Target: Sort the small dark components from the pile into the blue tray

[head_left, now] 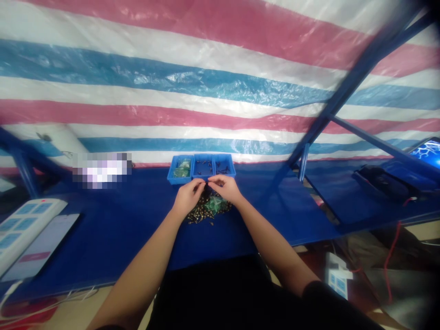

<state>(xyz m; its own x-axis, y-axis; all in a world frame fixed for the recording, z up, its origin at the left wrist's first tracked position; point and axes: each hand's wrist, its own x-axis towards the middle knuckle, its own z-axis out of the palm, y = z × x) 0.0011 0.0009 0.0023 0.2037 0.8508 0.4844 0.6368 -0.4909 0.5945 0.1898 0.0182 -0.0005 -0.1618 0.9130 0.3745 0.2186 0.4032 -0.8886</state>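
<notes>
My left hand and my right hand meet fingertip to fingertip over a pile of small dark and brass-coloured parts on the blue table. Both hands are pinched on a tiny dark piece held between them, too small to name. Some green bits lie in the pile under my right hand. Just behind the hands stand three blue trays in a row: the left tray holds green items, the middle tray and the right tray hold a few small dark parts.
A white power strip and a phone lie at the table's left end. A blue metal frame rises at the right, with a dark device and a lit screen beyond. A striped tarp backs the table.
</notes>
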